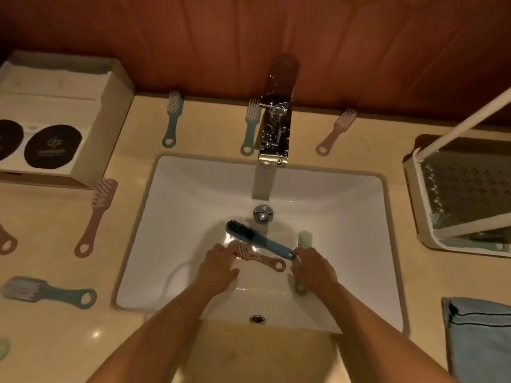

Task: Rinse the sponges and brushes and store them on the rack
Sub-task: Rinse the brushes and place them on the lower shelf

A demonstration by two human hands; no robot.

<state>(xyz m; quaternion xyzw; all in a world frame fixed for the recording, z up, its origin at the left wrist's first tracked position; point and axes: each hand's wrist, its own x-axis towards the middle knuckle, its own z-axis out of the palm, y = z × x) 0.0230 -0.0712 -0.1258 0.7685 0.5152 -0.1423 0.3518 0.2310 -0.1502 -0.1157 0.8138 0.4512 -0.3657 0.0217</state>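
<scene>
Brushes everywhere, and I count eight. Two are in the white sink (193,205): a dark blue brush (257,238) and, just below it, a pink brush (262,258) lying on the basin floor. The right hand (315,269) has its fingers curled and pinches the ringed end of the dark blue brush's handle, with the bristle head pointing up and left toward the drain (264,213). The left hand (218,264) is flat with straight fingers, its fingertips resting on the pink brush's bristled head; it grips nothing. One pale green piece (305,239) sits partly hidden under the right hand. Brush or sponge, I cannot tell.

Six more lie on the beige counter (359,161):
- a back-left blue-grey brush (172,120)
- a second blue-grey brush (250,128) just beside the chrome faucet (275,128)
- a back-right pink brush (336,132)
- a left pink brush (95,217)
- a cut-off pink brush (7,243) at the frame edge
- a front blue brush (47,291)

One water stream (261,183) runs from the faucet. The single cream rack (424,200) stands on the counter at right, well apart from both hands. One cardboard box (105,111) sits back left, and one blue towel (481,341) lies front right.
</scene>
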